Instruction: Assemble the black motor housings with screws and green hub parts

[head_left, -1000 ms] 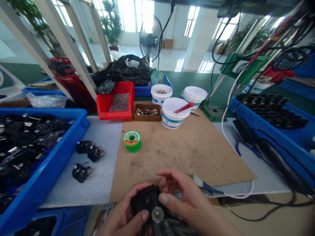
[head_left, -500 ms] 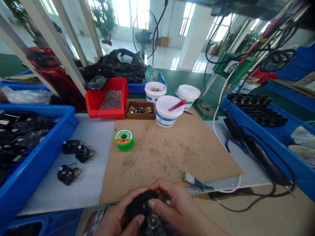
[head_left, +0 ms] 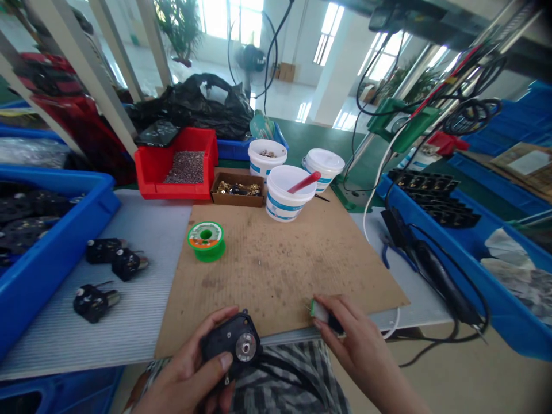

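Though tiny, the solder spool's label (head_left: 202, 236) unreadable, beyond the left hand (head_left: 185, 365).

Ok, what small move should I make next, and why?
Probably bring the white-tipped piece in your right hand toward the round metal disc on the black part. Your left hand is holding that disc face up toward you, and the two hands are still apart.
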`<state>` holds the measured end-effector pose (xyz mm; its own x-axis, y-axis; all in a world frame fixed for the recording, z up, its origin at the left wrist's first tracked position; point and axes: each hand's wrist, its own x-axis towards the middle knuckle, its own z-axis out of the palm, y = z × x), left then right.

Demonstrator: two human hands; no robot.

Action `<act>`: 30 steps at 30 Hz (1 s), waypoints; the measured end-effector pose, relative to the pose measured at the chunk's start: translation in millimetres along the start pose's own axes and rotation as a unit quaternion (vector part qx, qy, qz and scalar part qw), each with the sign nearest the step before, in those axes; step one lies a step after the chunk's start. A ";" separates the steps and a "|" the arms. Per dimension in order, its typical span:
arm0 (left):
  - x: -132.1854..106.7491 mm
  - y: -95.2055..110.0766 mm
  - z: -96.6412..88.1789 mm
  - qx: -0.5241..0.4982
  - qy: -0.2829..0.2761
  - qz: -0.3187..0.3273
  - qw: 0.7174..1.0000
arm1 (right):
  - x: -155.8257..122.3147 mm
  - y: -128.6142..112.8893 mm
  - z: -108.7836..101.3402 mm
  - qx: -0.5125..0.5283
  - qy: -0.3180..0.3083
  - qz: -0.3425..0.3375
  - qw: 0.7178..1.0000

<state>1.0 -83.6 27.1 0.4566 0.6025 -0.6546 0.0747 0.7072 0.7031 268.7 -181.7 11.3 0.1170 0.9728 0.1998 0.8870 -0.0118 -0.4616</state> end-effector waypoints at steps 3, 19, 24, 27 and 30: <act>0.1 -2.7 1.5 0.022 0.006 0.015 1.000 | 2.0 -25.8 -14.4 0.052 0.006 -0.028 0.998; 11.1 -18.5 -13.1 0.045 -0.032 0.051 0.997 | 4.4 -71.5 30.1 0.056 -0.029 -0.160 0.985; 11.1 -19.0 -13.4 0.047 -0.033 0.049 0.997 | 7.2 -75.2 29.7 0.057 -0.003 -0.171 0.984; 8.5 -15.6 -9.5 0.042 -0.024 0.046 0.998 | 9.4 -78.0 28.6 0.066 0.005 -0.166 0.984; 4.8 -9.9 -4.2 0.043 0.005 0.038 0.998 | 9.8 -79.4 28.5 0.071 0.008 -0.150 0.986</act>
<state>-1.3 -86.1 15.8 0.4555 0.6575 -0.6002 0.1151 0.6250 0.7721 186.7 -164.7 25.3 -0.1338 0.9237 0.3590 0.8117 0.3100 -0.4951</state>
